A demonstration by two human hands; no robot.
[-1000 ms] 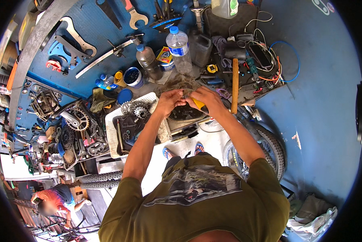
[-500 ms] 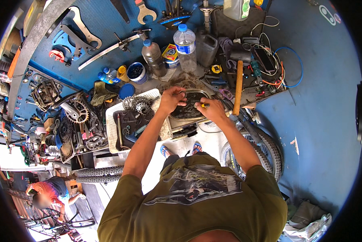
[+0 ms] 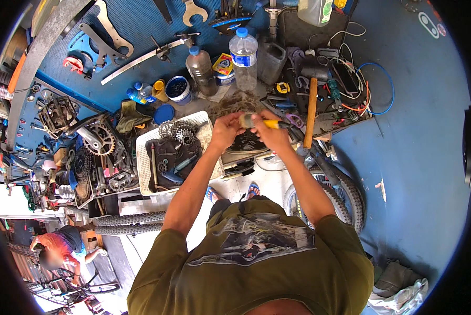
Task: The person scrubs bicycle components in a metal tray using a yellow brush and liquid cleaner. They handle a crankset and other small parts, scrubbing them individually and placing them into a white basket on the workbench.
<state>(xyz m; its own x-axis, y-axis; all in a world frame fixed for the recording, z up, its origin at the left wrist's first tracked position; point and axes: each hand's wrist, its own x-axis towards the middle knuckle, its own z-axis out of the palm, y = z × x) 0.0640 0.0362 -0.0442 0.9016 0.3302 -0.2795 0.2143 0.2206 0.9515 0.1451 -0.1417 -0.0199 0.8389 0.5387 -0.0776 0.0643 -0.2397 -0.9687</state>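
Over a metal tray (image 3: 241,155) of dark liquid, both hands are close together at the bench front. My right hand (image 3: 271,134) is closed round a paintbrush (image 3: 273,124) with a yellow handle, black at its end. The brush lies roughly sideways, its pale head pointing left toward the other hand. My left hand (image 3: 226,131) is closed with fingertips pinched beside the brush head; whatever they hold is hidden. Left of the tray is a white plastic basket (image 3: 141,165) with sprockets (image 3: 184,134) and tools on a dark cloth.
A mallet (image 3: 311,113) with a wooden handle lies to the right, near a phone (image 3: 344,77) and tangled cables. Bottles (image 3: 246,65) and a tub (image 3: 178,90) stand behind. Bicycle tyres (image 3: 345,194) are below the bench on the right. Another person (image 3: 62,247) crouches far left.
The brush has come up out of the tray and turned sideways, so its handle and head now show. Both hands have risen slightly and drawn closer together.
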